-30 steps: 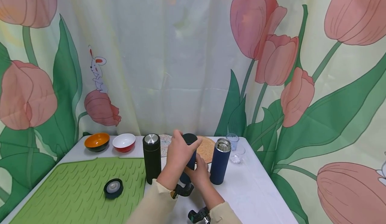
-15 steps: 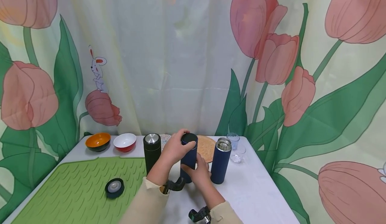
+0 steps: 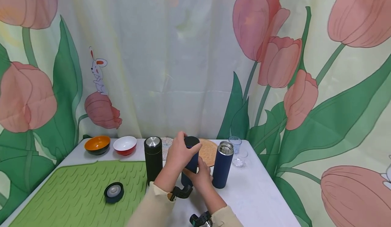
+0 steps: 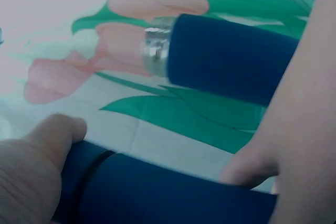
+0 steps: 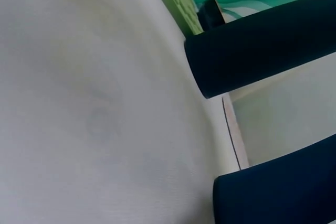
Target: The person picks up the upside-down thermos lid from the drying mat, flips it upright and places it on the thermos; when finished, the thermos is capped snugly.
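From the head view, I see the left hand (image 3: 178, 154) from above, its fingers curled around the top of a capped navy bottle (image 3: 192, 163), thumb across near the dark top. I have the right hand (image 3: 200, 176) lower down, wrapped on the body of the same bottle, its thumb in front. That bottle is between a black bottle (image 3: 153, 161) and an uncapped navy bottle (image 3: 223, 166), both standing upright on the white counter (image 3: 253, 200). To my left, a loose lid (image 3: 114, 193) lies on a green mat (image 3: 76, 186); beyond it are an orange bowl (image 3: 97, 144) and a red-and-white bowl (image 3: 125, 145). Clear glassware (image 3: 235, 144) is behind the uncapped bottle.

From the left wrist, I get the capped bottle across the bottom, left fingers at the lidded end and right fingers at its body; the uncapped bottle's steel neck shows above.

From the right wrist, I see only the lower parts of the capped bottle and the black one, apart, with the mat's edge near the black one. I cannot tell the right fingers' grip from here.
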{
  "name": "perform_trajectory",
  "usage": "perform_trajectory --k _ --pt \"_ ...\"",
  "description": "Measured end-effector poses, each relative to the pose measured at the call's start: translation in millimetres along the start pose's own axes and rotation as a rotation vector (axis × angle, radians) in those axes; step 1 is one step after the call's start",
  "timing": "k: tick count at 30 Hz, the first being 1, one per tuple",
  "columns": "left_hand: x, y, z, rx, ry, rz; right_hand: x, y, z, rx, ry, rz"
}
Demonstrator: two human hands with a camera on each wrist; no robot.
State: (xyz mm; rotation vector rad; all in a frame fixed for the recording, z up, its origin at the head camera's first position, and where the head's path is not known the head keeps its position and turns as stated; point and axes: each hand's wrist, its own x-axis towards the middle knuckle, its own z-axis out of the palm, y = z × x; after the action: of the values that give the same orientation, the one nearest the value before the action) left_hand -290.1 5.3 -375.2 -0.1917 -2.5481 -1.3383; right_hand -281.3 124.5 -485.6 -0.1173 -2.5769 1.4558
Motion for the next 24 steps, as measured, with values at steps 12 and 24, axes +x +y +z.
perform_trajectory --k 12,24 --pt "0.1 -5.1 -8.2 -0.090 -0.108 -0.012 -1.3 -5.2 -3.1 -0.044 -0.029 0.007" --pt "-7.6 2.5 7.0 -0.058 0.067 -0.057 1.2 -2.7 -4.0 -0.063 0.021 -0.023"
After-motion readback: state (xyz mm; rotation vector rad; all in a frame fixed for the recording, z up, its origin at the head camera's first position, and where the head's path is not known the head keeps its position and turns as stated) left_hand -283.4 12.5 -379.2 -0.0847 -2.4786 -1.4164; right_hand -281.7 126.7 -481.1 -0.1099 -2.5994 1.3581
